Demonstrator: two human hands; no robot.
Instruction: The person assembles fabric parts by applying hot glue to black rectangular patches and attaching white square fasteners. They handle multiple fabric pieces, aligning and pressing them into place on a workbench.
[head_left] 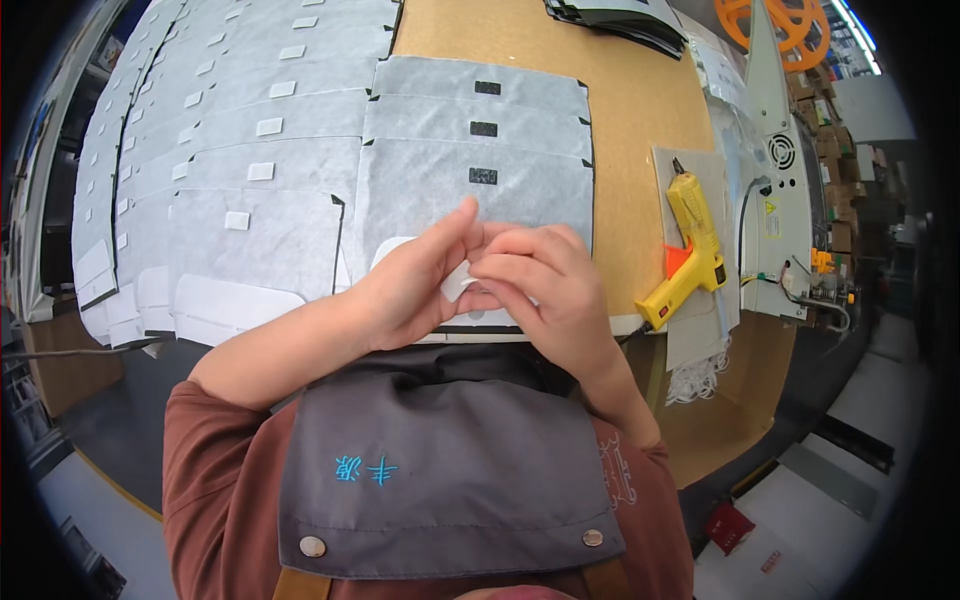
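Observation:
My left hand (pixel 415 285) and my right hand (pixel 545 290) meet over the near edge of the table, fingertips pinched together on a small white patch (pixel 457 283). Under them lies the nearest grey fabric sheet (pixel 430 195) with a small black square patch (pixel 483 176) near its top. Two more grey sheets with black patches (pixel 480 125) overlap behind it. My hands hide the lower part of the nearest sheet.
A fanned stack of grey sheets with white patches (pixel 240 150) covers the left of the brown table (pixel 640 110). A yellow glue gun (pixel 693 250) lies on a grey mat at right, beside a white machine (pixel 785 170). Dark sheets (pixel 620 20) sit at the far edge.

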